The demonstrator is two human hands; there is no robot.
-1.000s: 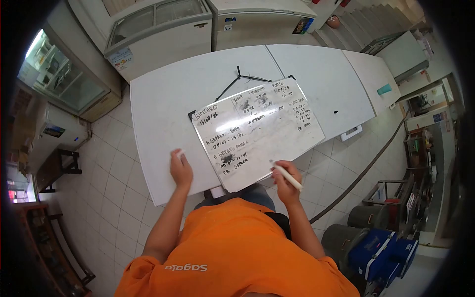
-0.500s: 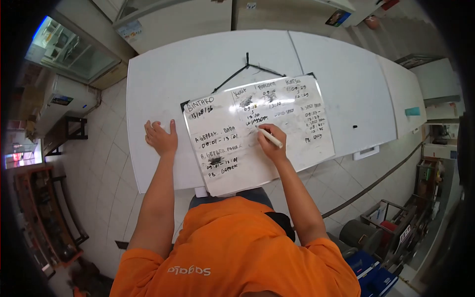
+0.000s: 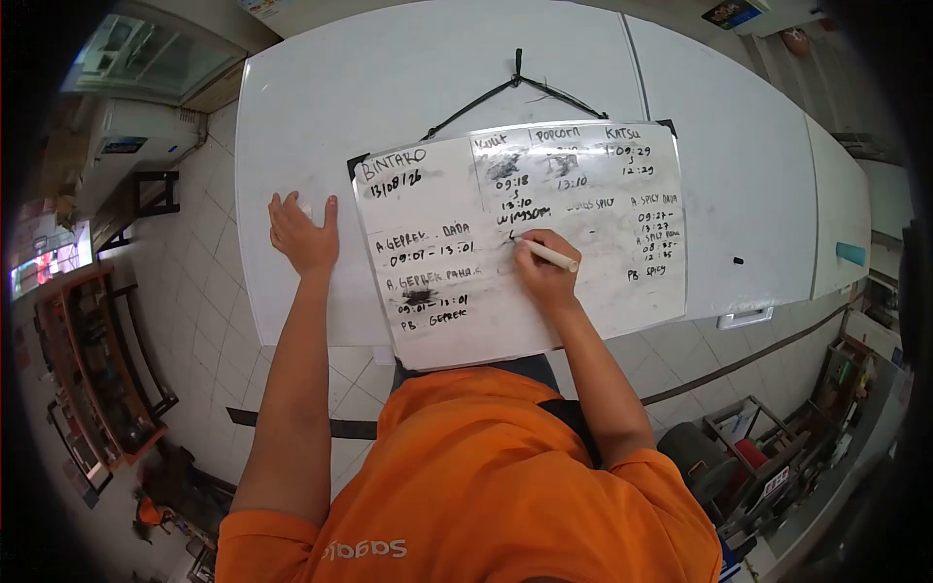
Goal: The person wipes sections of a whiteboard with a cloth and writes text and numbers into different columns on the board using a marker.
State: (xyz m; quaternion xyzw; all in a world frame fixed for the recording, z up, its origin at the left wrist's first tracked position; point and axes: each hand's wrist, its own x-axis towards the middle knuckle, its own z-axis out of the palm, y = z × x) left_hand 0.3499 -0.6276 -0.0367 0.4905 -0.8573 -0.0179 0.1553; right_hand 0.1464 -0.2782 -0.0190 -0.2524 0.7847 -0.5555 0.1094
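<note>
A whiteboard (image 3: 515, 325) with black handwriting lies tilted on the white table, its near edge close to my orange shirt. My right hand (image 3: 546, 282) grips a white marker (image 3: 552, 256), with the writing end at the board just under the word beginning "WING". A small dark stroke shows by my fingertips. To the left of the board, my left hand (image 3: 304, 236) rests on the table top with fingers and thumb apart. A black hanging cord (image 3: 473, 104) stretches from the board's far corners.
The white table (image 3: 389, 58) reaches far to the right, where a small black object (image 3: 738, 260) and a teal cup-like item (image 3: 850, 254) lie. Wooden shelving (image 3: 97, 369) stands at the left on the tiled floor. A dark bin (image 3: 692, 461) and a rack are at the lower right.
The view has shifted, so the board appears larger and further right. A short stroke now shows under the "WING" word. My left hand stays on the table.
</note>
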